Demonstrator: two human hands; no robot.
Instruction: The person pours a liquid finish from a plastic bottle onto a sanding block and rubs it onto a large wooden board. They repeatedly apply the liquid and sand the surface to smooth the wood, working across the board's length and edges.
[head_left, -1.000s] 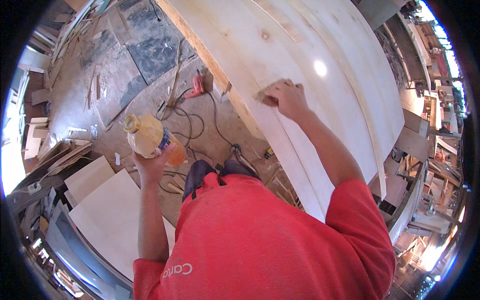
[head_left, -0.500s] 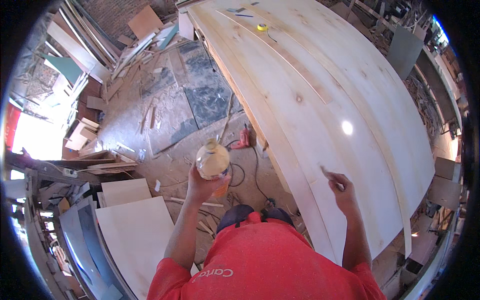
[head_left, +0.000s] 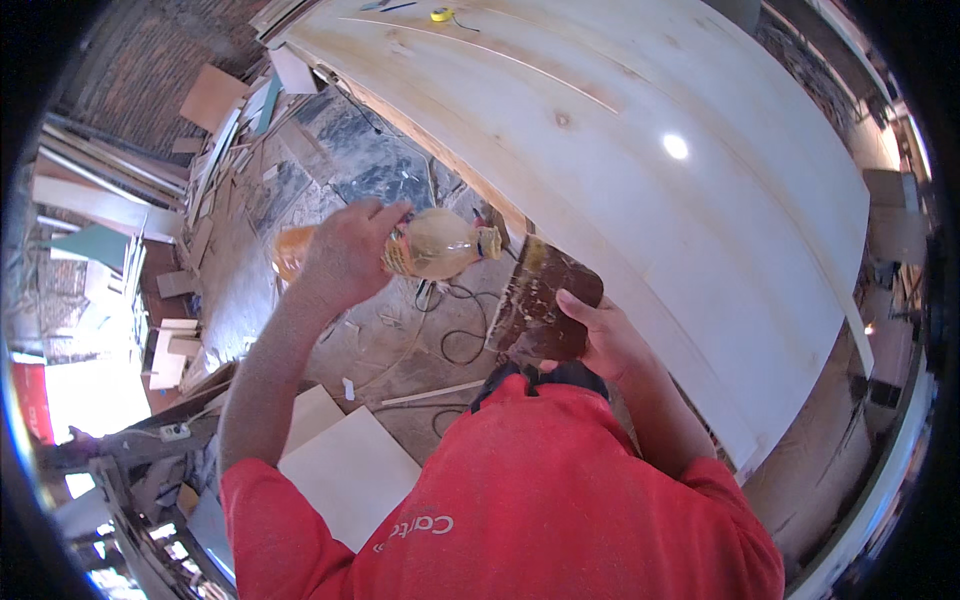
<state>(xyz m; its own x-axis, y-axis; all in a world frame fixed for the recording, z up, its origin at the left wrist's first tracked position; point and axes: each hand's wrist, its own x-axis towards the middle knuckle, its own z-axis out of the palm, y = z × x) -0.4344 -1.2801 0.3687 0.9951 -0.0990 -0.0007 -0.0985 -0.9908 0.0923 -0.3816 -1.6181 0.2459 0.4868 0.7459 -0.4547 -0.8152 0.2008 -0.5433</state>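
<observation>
My left hand [head_left: 350, 250] is closed round a clear plastic bottle [head_left: 445, 243] tipped onto its side, its open neck pointing right. The bottle's base end looks orange-yellow. In my right hand [head_left: 608, 338] is a flat, dark brown scraper [head_left: 552, 290], pinched with the thumb on its face. Pale dried smears and a yellowish patch mark the scraper. A small gap separates the bottle's mouth from the scraper's upper edge. Both are held in front of me beside the near edge of a large pale wood panel [head_left: 640, 215]; the fingers under the scraper are hidden.
On the panel's far end lies a yellow tape measure [head_left: 441, 14]. Black cable [head_left: 465, 345] loops over the floor below the bottle. Pale board pieces [head_left: 352, 475] lie low on the left, and wood offcuts [head_left: 105, 200] are stacked at the far left.
The bottle has gone from roughly upright to lying sideways. My right hand has come left from over the panel to near the bottle, and the scraper's broad face now shows. The view has shifted.
</observation>
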